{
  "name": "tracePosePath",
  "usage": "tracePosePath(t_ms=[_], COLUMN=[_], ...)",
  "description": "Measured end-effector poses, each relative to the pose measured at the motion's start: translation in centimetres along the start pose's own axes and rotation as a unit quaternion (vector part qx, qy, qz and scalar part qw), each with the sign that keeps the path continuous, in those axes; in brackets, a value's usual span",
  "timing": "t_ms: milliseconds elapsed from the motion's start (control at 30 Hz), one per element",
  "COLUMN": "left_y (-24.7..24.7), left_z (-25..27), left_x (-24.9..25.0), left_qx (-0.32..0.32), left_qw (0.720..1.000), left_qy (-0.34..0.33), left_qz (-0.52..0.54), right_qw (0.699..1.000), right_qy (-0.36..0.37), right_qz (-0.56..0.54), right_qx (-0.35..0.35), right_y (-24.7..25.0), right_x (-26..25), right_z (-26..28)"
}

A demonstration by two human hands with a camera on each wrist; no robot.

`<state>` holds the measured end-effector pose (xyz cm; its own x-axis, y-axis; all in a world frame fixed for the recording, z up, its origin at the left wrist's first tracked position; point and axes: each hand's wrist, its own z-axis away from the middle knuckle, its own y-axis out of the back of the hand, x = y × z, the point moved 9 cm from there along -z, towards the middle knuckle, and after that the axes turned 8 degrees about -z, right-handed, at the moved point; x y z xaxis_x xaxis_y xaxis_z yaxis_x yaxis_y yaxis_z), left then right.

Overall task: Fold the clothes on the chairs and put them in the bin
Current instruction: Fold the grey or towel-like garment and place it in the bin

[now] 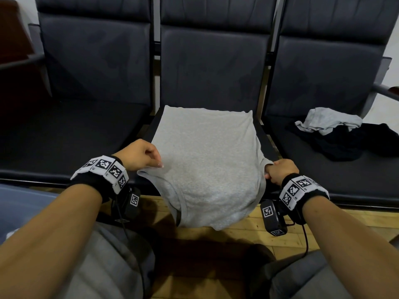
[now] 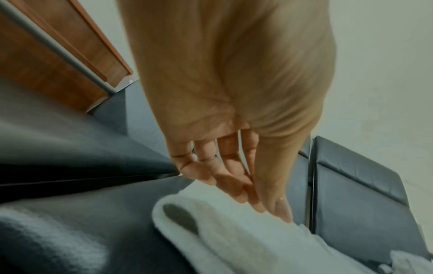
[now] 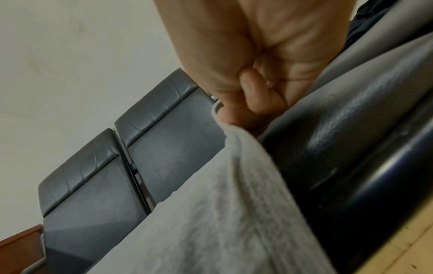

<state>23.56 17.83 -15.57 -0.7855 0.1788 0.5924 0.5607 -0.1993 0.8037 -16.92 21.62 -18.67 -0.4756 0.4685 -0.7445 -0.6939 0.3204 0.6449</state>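
A light grey sleeveless shirt lies spread flat on the middle dark chair, its near end hanging over the seat's front edge. My left hand pinches the shirt's left edge at the armhole; in the left wrist view the left hand has thumb and fingertips meeting on the pale cloth. My right hand grips the right edge in a closed fist. The right wrist view shows the right hand curled round a bunched fold of the shirt.
A crumpled grey garment and a black garment lie on the right chair's seat. The left chair holds nothing. A blue-grey object sits at the lower left, and wooden floor runs below the seats.
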Motion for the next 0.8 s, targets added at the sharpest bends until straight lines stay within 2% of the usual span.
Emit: tracePosePath(t_ms=[167, 267, 600, 800], left_y=[-1.7, -1.5, -0.6, -0.8], left_z=[0.7, 0.6, 0.9, 1.2], left_x=[-1.1, -1.5, -1.5, -1.1], left_qx=[-0.071, -0.062, -0.006, -0.012], left_qw=[0.997, 0.994, 0.991, 0.990], left_qy=[0.024, 0.024, 0.016, 0.011], left_qz=[-0.030, -0.082, -0.130, -0.138], right_qw=[1.000, 0.999, 0.999, 0.999], right_qy=[0.001, -0.007, 0.012, 0.028], right_qz=[-0.027, -0.040, -0.007, 0.018], right_qx=[-0.014, -0.023, -0.035, -0.041], right_y=[-0.4, -0.7, -1.1, -1.3], right_x=[0.4, 0.8, 0.4, 0.2], right_z=[-0.2, -0.7, -0.6, -0.8])
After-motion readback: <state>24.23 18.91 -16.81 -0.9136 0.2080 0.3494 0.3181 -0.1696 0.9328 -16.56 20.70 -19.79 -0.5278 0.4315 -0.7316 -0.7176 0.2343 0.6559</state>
